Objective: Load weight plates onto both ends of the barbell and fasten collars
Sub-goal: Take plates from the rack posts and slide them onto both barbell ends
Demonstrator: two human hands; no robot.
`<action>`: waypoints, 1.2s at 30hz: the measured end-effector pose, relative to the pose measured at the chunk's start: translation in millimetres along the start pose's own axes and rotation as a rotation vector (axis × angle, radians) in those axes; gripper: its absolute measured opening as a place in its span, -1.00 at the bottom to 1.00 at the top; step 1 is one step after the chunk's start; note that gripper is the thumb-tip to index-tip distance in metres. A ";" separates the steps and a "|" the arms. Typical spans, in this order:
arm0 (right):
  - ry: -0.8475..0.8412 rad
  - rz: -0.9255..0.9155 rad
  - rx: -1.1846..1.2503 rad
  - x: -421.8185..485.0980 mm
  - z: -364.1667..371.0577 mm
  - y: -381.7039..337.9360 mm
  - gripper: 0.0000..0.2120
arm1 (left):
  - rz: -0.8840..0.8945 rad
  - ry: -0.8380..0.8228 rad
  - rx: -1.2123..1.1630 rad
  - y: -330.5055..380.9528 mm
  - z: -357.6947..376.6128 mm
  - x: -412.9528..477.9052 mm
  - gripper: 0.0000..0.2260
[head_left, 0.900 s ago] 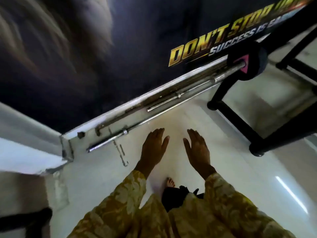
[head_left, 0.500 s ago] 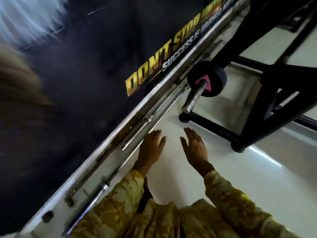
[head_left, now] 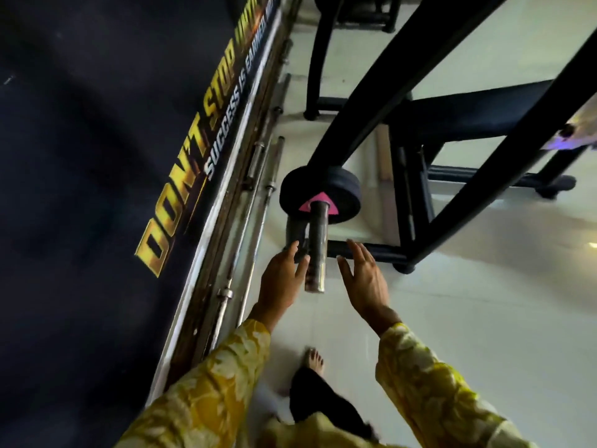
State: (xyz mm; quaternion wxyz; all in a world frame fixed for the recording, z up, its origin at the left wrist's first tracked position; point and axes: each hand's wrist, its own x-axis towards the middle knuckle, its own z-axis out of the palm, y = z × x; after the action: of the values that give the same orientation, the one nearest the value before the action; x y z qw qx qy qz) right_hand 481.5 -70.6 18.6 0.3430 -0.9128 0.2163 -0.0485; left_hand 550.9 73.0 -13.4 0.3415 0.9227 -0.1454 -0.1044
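A: Rack, plate?
B: Black rack frame (head_left: 368, 121). One black weight plate (head_left: 342, 189) on the barbell sleeve (head_left: 318, 247), outer end bare.
A: Hands?
B: Left hand (head_left: 281, 282) and right hand (head_left: 365, 282) flank the sleeve tip, fingers straight, empty.

Left hand (head_left: 280, 281) and right hand (head_left: 366, 286), fingers spread, flank the barbell sleeve (head_left: 318, 247) bearing a black plate (head_left: 344, 189).

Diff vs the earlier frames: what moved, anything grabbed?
The left hand and right hand moved forward to flank the free end of the barbell sleeve; nothing gripped. Unchanged: both hands open and empty, black plate on the sleeve, spare bars lying as before.
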 end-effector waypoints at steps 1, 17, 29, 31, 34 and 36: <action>0.006 0.023 0.021 18.9 5.5 3.9 -0.53 | -0.016 0.003 -0.033 -3.4 6.2 16.7 -0.58; 0.533 -0.178 0.242 208.8 108.5 84.7 -0.39 | -0.164 0.234 -0.782 -97.9 119.6 209.2 -0.25; 0.518 -0.060 0.295 203.7 96.3 76.6 -0.37 | -0.113 0.264 -0.763 -98.2 116.3 207.3 -0.27; 0.472 -0.093 0.297 200.8 90.7 81.3 -0.34 | -0.076 0.248 -0.702 -103.6 112.6 205.0 -0.24; 0.401 -0.083 0.332 192.9 84.3 86.1 -0.32 | -0.065 0.229 -0.687 -107.1 103.9 202.9 -0.28; 0.356 -0.055 0.330 190.2 80.7 87.7 -0.31 | -0.068 0.205 -0.717 -107.6 96.8 200.5 -0.37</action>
State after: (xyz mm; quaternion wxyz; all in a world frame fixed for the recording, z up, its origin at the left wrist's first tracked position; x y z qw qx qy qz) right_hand 640.4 -162.1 -110.9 0.4426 -0.8270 0.2374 -0.2528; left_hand 731.5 24.8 -175.4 0.6521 0.7544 -0.0339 -0.0670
